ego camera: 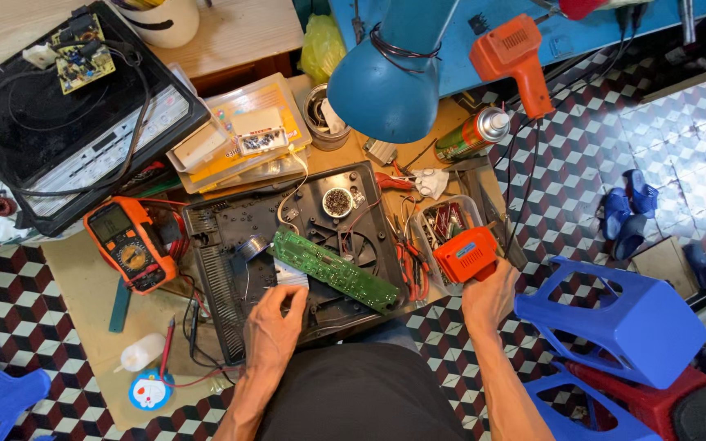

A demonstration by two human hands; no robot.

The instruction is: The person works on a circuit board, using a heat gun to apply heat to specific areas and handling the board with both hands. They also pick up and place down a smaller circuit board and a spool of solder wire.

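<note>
Hands on an opened appliance base

Left hand [275,320] pinches the green circuit board [332,269], fingers together on its near end; right hand [488,294] is clamped around an orange soldering gun [467,255] (its wires could snag the red pliers [408,269]).

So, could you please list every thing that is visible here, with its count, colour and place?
circuit board: 1, green, across the open black casing, centre
soldering gun: 1, orange, right of casing
second gun: 1, orange, top
multimeter: 1, orange, left of casing
lamp: 1, blue, top centre
spray can: 1, green, right of lamp
parts box: 1, clear and yellow, above casing
induction cooker: 1, black, top left
stool: 1, blue, on its side, right
left hand: 1, at board's near end
right hand: 1, grips soldering gun
</note>
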